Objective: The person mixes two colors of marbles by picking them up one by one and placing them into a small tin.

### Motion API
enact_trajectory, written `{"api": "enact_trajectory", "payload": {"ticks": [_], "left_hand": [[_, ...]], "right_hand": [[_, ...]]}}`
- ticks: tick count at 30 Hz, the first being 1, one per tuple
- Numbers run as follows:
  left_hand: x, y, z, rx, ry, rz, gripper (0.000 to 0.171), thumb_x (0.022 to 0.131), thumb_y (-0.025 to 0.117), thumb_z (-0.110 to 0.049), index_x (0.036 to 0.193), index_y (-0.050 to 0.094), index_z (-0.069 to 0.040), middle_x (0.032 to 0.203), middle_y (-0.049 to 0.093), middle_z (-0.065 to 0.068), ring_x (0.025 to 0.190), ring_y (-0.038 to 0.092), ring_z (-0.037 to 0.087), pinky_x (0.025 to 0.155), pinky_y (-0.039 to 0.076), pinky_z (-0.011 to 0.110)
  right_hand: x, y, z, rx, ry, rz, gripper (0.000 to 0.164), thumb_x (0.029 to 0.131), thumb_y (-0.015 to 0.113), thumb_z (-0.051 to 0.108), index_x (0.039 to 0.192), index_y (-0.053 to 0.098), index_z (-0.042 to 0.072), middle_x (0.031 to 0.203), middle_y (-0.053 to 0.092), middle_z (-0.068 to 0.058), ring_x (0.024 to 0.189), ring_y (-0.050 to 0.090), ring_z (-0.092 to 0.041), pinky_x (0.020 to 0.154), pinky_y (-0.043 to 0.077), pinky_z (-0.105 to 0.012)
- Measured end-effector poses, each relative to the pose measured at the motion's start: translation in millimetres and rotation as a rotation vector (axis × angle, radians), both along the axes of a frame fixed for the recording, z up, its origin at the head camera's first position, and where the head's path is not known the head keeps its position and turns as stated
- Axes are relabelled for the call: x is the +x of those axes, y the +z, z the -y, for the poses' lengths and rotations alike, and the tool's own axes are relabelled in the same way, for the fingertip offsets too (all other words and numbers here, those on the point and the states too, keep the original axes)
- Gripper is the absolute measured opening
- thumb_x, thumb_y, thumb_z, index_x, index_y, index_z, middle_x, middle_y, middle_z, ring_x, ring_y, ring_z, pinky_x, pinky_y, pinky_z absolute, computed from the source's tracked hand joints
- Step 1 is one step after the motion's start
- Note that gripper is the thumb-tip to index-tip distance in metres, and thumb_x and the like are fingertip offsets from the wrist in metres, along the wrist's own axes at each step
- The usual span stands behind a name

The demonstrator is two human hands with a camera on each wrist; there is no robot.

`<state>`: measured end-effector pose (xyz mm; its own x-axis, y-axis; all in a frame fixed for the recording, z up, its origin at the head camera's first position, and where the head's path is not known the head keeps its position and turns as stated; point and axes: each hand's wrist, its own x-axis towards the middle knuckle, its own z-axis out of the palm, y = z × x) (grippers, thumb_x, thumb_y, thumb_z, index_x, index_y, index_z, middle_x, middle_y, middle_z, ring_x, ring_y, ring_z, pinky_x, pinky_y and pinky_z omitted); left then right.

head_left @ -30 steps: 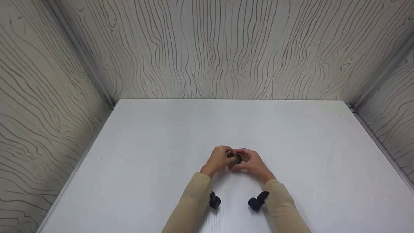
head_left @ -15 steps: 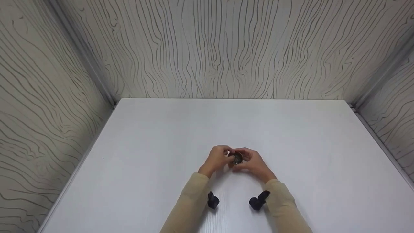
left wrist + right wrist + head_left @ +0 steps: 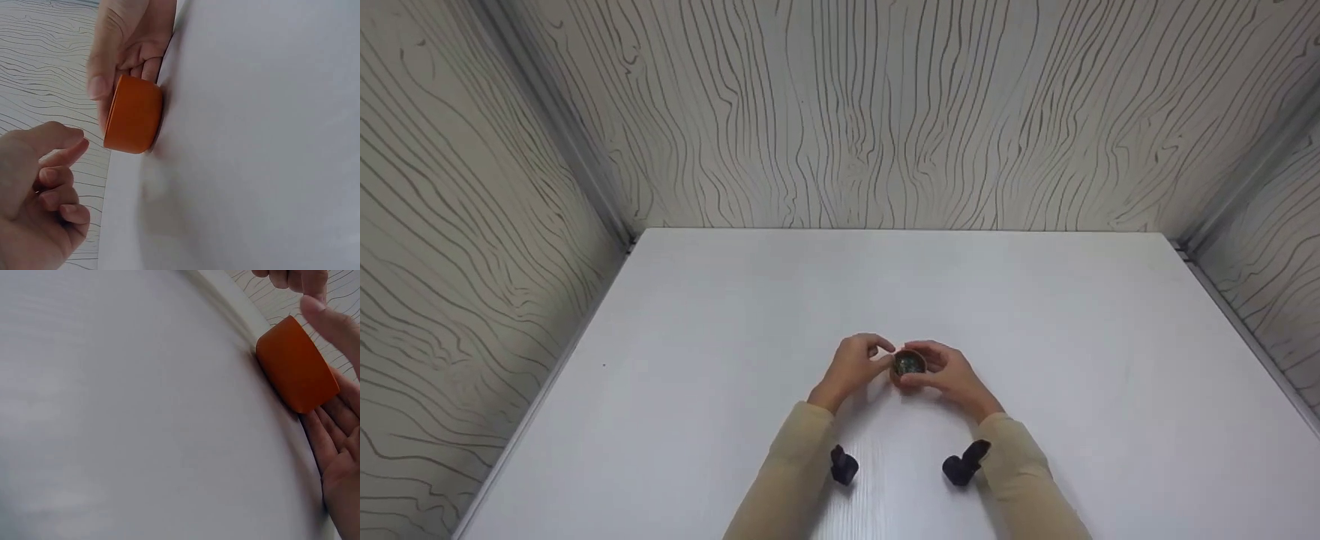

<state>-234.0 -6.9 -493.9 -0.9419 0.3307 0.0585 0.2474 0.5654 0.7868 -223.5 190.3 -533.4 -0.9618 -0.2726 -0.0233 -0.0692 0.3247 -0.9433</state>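
A small round orange cup [image 3: 895, 379] stands on the white table, its mouth up and something dark and speckled inside. Its smooth orange side [image 3: 135, 115] faces the left wrist camera. From the right, my right hand [image 3: 956, 375] holds the cup, fingers behind the far side and thumb at the near rim. In the right wrist view the cup [image 3: 295, 365] sits against those fingers [image 3: 326, 433]. My left hand [image 3: 851, 367] is just left of the rim, thumb and index finger bent toward each other. A gap separates this left hand [image 3: 42, 191] from the cup, and nothing shows in its fingers.
The white table [image 3: 697, 315] spreads around both hands, with wood-grain patterned panels [image 3: 840, 112] behind and at the sides. Black wrist cameras [image 3: 960, 469] stick out from both beige sleeves [image 3: 784, 480] over the near part of the table.
My left hand has drawn back to the left, its fingers coming out of the cup's mouth and off the rim. The inside of the cup now shows more fully. My right hand stays around it.
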Motion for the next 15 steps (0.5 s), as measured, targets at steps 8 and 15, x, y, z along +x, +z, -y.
{"api": "enact_trajectory", "payload": {"ticks": [8, 15], "left_hand": [[-4.1, 7.1, 4, -0.032, 0.035, -0.109, 0.017, 0.089, 0.067, -0.016, 0.103, 0.071, -0.007, 0.09, 0.061, 0.016, 0.081, 0.052, 0.018, 0.068, 0.039, 0.021], [-11.3, 22.7, 10, -0.252, 0.177, -0.464, 0.023, 0.085, 0.072, -0.025, 0.105, 0.07, -0.013, 0.101, 0.062, 0.004, 0.092, 0.06, 0.016, 0.079, 0.053, 0.029]], "right_hand": [[-5.2, 3.5, -6, -0.056, -0.133, 0.096, 0.051, 0.091, 0.066, 0.024, 0.135, 0.051, 0.002, 0.137, 0.058, -0.018, 0.128, 0.056, -0.029, 0.106, 0.046, -0.034], [-11.6, 33.7, -12, 0.093, -0.368, -0.081, 0.04, 0.089, 0.068, 0.027, 0.122, 0.061, 0.004, 0.124, 0.066, -0.014, 0.115, 0.062, -0.025, 0.098, 0.051, -0.037]]}}
